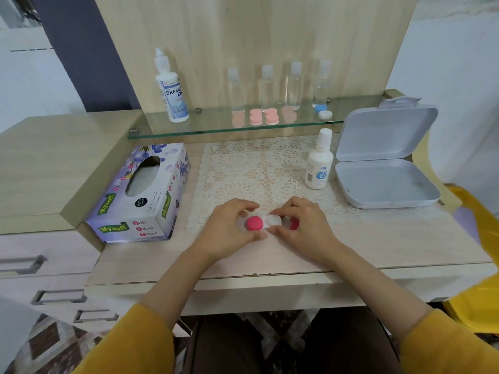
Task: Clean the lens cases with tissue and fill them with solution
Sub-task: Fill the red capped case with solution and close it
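Observation:
A white lens case [273, 220] lies on the desk at the near edge of the lace mat. Its left well carries a pink cap [254, 223]; the right well is uncovered. My left hand [229, 230] grips the case's left end, fingers curled round it. My right hand [299, 225] pinches the case's right end and holds a second pink cap [294, 225] under its fingers. A small white solution bottle [318, 163] stands at the right of the mat. The purple tissue box [143, 195] lies to the left.
An open grey plastic box [383, 182] sits at the right. A glass shelf [216, 128] behind holds a large solution bottle [171, 90], several clear bottles [294, 85] and several pink and blue lens cases [263, 117]. Drawers lie at the left.

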Demonstrator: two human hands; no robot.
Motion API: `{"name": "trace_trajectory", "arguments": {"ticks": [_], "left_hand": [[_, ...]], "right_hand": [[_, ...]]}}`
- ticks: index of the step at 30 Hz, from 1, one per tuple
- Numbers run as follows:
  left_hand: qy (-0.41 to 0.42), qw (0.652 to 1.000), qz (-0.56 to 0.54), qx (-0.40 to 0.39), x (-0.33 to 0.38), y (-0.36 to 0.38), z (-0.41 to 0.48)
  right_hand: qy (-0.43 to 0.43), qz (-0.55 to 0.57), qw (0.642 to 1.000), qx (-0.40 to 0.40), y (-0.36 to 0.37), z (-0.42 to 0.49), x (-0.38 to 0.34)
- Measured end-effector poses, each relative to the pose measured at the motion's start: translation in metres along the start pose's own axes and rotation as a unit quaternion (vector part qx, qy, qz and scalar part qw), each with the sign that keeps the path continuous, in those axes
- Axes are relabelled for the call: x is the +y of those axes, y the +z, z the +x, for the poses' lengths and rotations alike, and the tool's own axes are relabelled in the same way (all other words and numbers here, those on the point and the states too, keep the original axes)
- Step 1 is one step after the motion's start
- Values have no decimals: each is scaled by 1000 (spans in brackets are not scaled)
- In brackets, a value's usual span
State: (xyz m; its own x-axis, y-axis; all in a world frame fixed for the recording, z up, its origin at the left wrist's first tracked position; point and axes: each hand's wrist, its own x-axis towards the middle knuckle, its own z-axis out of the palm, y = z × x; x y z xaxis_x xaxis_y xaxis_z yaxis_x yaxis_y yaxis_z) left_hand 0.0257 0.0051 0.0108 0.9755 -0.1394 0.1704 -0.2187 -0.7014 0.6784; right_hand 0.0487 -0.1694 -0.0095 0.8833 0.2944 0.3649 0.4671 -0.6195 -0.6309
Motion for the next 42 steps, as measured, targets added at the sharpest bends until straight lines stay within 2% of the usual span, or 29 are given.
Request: {"name": "trace_trajectory", "arguments": {"ticks": [3,5,12,18,21,27,29,33,42], "left_hand": [[-10,995,88,44,-2,5,1],[-5,995,84,48,-3,7,1],[37,995,81,-55,-6,0,0],[-34,993,92,70,3,10,0],[-21,994,89,64,4,12,0],[40,996,77,-4,3,9,1],[32,996,75,27,4,13,3],[-37,993,54,101,5,17,1],[-6,995,35,97,4,18,-2]], "right_hand": [[0,-2,1000,-4,0,0,1],[-2,-9,1000,-7,-1,-1,1],[-8,4,1000,4,1,-1,1],[-9,-3,1000,-3,0,-2,1],[-5,-3,1000,-2,0,-2,0],[-1,-1,1000,-14,-1,-3,-3],[4,8,1000,-10,-2,-3,-3],[5,4,1000,-11,-3,-3,-4],[-7,-37,999,-31,-2,-2,-2]]}}
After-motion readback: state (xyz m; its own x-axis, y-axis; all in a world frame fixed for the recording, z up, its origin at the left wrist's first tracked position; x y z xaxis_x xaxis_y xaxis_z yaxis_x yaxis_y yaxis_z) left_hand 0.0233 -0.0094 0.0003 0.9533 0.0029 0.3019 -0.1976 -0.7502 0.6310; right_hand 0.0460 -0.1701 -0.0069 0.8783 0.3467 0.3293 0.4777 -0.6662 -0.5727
